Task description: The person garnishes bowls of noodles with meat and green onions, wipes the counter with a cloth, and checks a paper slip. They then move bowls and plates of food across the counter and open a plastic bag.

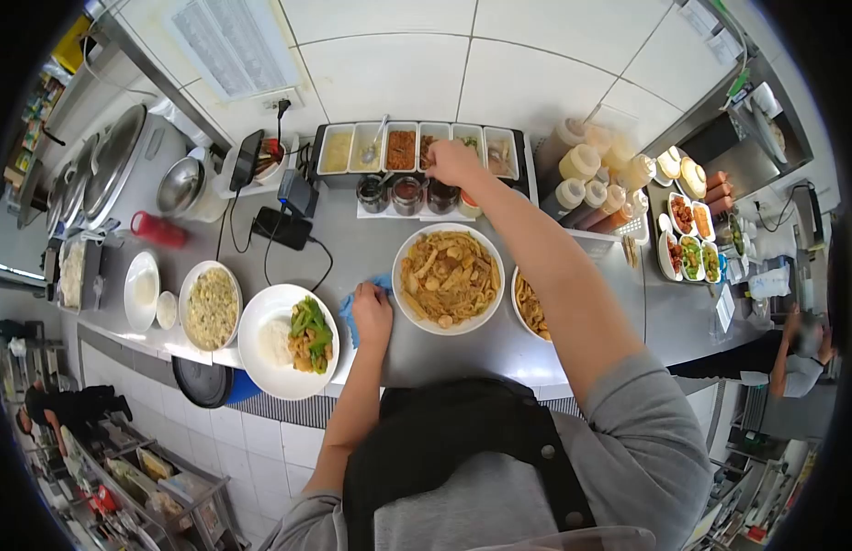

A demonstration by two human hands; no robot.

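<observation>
My right hand (453,163) reaches over the row of white condiment tubs (403,145), its fingertips dipping into one and drawn together; what they pinch is hidden. Left of that tub is another with reddish-brown topping. Down by the counter's front edge, my left hand (372,314) rests closed on a blue cloth (347,323). Between my arms sits a large white bowl of noodles (449,278). A second noodle bowl (530,306) is partly covered by my right forearm. Left of the cloth lies a white plate (260,367) with rice and green vegetables.
Dark jars (406,195) stand before the tubs. Sauce bottles (582,165) crowd the right, beyond them small filled dishes (690,257). To the left are a fried-rice bowl (213,306), a red cup (157,230), and a phone (281,228) with cables. Other people stand at both sides.
</observation>
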